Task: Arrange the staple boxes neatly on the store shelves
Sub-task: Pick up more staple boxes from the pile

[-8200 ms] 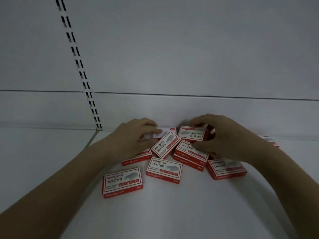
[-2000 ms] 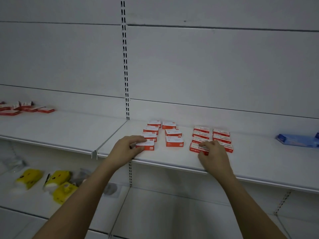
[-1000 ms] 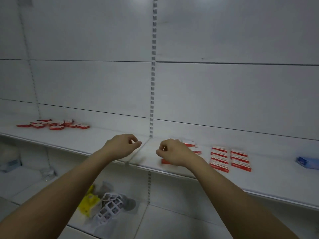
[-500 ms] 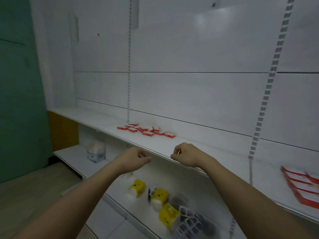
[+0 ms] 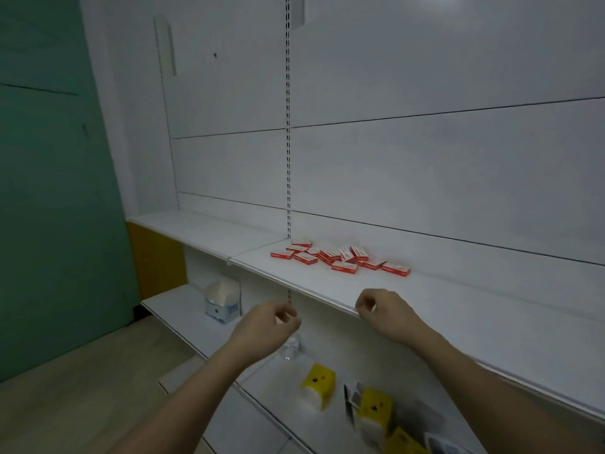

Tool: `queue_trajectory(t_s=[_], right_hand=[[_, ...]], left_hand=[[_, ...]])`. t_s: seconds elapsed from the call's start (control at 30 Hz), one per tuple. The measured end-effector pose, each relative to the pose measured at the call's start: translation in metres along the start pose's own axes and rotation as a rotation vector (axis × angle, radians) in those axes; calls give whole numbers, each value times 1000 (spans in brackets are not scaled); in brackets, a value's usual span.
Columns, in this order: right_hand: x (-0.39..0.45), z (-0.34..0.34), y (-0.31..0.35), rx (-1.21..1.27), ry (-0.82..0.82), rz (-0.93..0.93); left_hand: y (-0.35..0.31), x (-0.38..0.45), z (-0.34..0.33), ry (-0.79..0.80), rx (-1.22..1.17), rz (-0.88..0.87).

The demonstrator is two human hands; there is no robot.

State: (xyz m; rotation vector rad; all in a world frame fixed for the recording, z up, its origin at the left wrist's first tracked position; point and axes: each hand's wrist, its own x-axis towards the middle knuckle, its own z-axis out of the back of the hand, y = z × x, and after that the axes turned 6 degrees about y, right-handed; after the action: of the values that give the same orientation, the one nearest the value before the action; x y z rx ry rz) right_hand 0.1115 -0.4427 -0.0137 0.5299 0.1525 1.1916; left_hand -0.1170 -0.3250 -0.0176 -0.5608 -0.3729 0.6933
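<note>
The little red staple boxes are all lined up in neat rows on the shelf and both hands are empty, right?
Not quite. The head view shows the red staple boxes lying in a jumbled heap on the shelf, turned every which way, some leaning on others, not in neat rows. The rest is right: the left hand and the right hand hold nothing.

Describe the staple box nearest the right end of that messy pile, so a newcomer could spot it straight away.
Start at the slotted metal upright on the white back wall and follow it down to the upper white shelf. Just right of it lies a jumbled pile of red-and-white staple boxes. The rightmost box lies flat at the pile's edge, nothing beyond it.
</note>
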Motion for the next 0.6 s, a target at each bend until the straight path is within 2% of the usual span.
queue_trajectory(t_s=[0.1, 0.2, 0.3, 0.4, 0.6], right_hand=[[48, -9, 0, 102, -108, -9], [102, -9, 7, 153, -120, -1], [148, -18, 5, 163, -109, -22], [180, -32, -4, 161, -128, -85], [238, -29, -13, 72, -266, -184]], left_hand=[[18, 41, 9, 18, 24, 7], [30, 90, 35, 44, 106, -6], [45, 136, 53, -12, 95, -40], [66, 165, 51, 8, 76, -61], [119, 234, 52, 35, 6, -66]])
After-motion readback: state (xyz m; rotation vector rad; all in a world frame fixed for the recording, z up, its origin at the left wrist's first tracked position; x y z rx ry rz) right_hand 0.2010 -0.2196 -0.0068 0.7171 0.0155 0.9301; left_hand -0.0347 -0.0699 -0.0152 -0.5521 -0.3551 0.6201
